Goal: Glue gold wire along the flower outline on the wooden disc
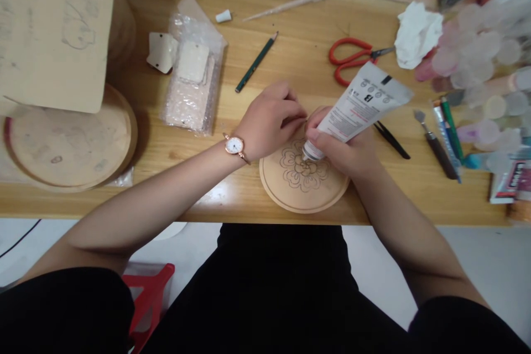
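My right hand (341, 146) grips a white printed squeeze tube (359, 110), its narrow nozzle tipped down just above a round wooden disc (303, 177). A flower outline is drawn on that disc, and the tube's tip is close to the drawn lines. My left hand (271, 120) rests over the disc's upper edge with its fingers curled, their tips next to the tube's neck. Anything small inside those fingers is hidden. A rose-gold wristwatch (234, 145) sits on my left wrist.
On the wooden table (199, 174) lie red-handled scissors (352, 58), a green pencil (256, 62), a bubble-wrap bag (193, 74), black tweezers (392, 140), a crumpled tissue (417, 33) and a larger wooden disc (68, 144). Blurred translucent discs (485, 61) fill the right side.
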Tool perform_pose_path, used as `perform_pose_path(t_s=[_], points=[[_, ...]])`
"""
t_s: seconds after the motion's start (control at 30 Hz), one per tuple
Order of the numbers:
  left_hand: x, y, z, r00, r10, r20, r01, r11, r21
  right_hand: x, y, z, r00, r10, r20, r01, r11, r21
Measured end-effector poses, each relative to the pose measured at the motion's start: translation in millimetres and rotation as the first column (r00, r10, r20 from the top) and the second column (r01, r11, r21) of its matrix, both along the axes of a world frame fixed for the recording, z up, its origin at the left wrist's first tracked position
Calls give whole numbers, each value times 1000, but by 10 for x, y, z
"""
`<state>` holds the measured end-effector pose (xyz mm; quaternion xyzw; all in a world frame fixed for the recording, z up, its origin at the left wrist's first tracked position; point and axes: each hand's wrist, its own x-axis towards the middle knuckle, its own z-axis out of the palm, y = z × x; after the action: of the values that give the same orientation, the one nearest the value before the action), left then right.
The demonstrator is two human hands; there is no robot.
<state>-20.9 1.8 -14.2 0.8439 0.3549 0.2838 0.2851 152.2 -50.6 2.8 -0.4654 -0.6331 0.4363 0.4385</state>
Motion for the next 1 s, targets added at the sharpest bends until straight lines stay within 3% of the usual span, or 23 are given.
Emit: perform_pose_path(t_s=[0.4, 0.67, 1.0], points=[[-1, 3, -25, 1000, -7, 20, 7, 1000, 25, 8, 3, 26, 999, 34, 42, -34, 999, -6], [-3, 4, -28, 999, -13, 34, 11, 999, 38, -6, -16, 19, 998, -30, 55, 28, 999, 33], [-8, 5, -24, 1000, -9, 4, 9, 999, 31, 20, -6, 30, 997, 60, 49, -60, 998, -5]])
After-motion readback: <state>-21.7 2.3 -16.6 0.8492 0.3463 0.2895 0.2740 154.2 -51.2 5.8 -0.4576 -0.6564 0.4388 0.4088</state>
